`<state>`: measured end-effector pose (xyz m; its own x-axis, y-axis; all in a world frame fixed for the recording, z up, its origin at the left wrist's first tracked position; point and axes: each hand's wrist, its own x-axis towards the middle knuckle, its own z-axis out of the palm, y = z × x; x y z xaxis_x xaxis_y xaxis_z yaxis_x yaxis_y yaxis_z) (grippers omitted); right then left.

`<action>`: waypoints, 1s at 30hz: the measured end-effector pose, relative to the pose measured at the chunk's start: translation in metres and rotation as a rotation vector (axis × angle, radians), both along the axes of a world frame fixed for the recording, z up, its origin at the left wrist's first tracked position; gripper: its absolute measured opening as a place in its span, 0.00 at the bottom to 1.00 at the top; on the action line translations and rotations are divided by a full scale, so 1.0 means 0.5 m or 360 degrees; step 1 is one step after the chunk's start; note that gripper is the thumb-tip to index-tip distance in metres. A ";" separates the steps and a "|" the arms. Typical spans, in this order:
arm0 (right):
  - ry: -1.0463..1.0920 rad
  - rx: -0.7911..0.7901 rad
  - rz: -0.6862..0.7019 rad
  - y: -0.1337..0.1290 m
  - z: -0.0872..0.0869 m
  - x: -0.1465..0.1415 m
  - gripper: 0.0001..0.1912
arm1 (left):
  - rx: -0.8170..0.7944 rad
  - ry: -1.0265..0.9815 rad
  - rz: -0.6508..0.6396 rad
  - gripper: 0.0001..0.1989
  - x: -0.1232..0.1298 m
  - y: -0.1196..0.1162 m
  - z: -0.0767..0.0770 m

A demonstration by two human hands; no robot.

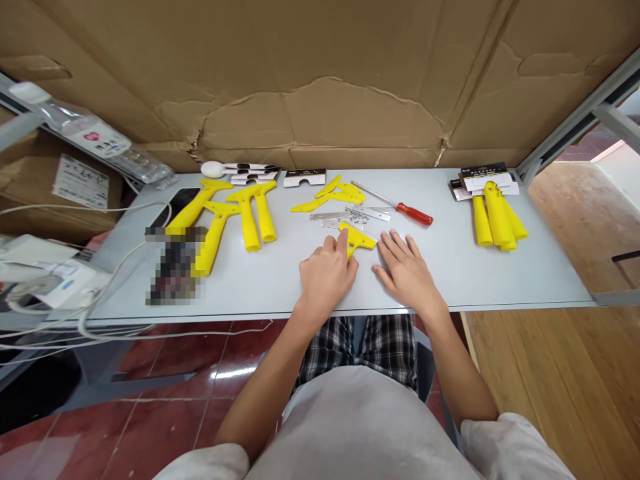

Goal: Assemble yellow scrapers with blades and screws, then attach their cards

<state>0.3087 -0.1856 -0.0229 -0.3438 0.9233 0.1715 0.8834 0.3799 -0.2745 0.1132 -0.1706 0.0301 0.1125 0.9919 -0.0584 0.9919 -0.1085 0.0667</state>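
My left hand (327,277) is closed over a yellow plastic scraper (358,237), its fingers on the handle and the head; most of the handle is hidden beneath it. My right hand (407,270) lies flat on the table with fingers stretched out, its fingertips close to the right end of the scraper's head. Just beyond the hands are thin metal blades (371,213) and a small pile of screws (356,215). Behind them lie several loose yellow head pieces (345,195). A screwdriver (413,213) with a red handle lies to their right.
More yellow scraper bodies (247,213) lie at the left, by a phone (180,203). Carded scrapers (497,213) sit at the right, and black-and-white cards (304,178) at the back. A plastic bottle (100,137) and white cables (107,287) occupy the left side; cardboard (320,80) stands behind.
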 end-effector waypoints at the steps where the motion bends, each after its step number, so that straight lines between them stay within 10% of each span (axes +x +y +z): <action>1: 0.0003 0.0000 0.0000 0.000 0.000 0.000 0.33 | -0.0015 0.0014 0.0000 0.32 0.001 0.003 0.000; 30: 0.0016 -0.0033 0.0079 0.010 0.018 0.023 0.29 | -0.0167 -0.0253 -0.0182 0.37 -0.064 0.023 0.025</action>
<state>0.3202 -0.1806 -0.0140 -0.3875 0.9085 0.1564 0.8608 0.4173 -0.2913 0.0811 -0.1589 0.0427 0.2401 0.9616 -0.1332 0.9495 -0.2040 0.2383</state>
